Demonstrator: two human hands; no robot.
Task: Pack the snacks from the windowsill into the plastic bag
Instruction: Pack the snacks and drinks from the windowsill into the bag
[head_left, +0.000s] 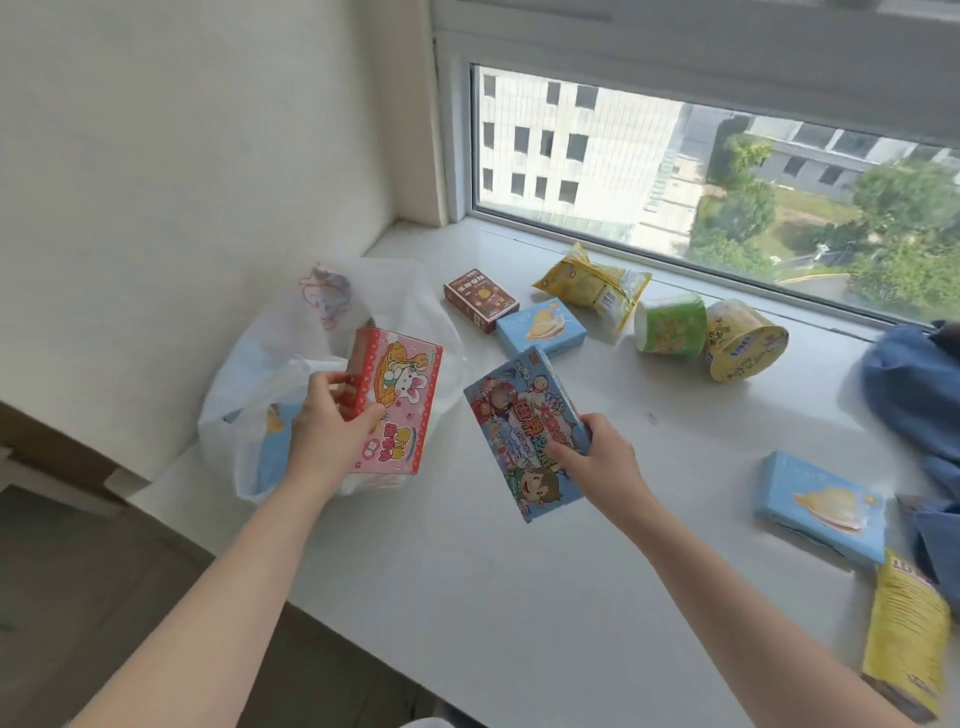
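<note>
My left hand (327, 421) grips a pink and red snack box (397, 400) and holds it over the mouth of the white plastic bag (249, 374), which lies at the left end of the windowsill (467, 545). A blue box shows through the bag's wall. My right hand (597, 452) grips a blue cartoon snack box (524, 431) just right of the bag. On the sill lie a brown box (480, 299), a small blue box (540, 327), a yellow packet (592, 286), a green cup (670, 325), a yellow cup (743, 340), another blue box (821, 506) and a yellow pouch (904, 629).
Blue denim cloth (914, 395) is heaped at the right end of the sill. The window pane (675, 171) runs along the back and a white wall (182, 156) stands at the left. The sill's front edge drops to a dark floor (78, 597).
</note>
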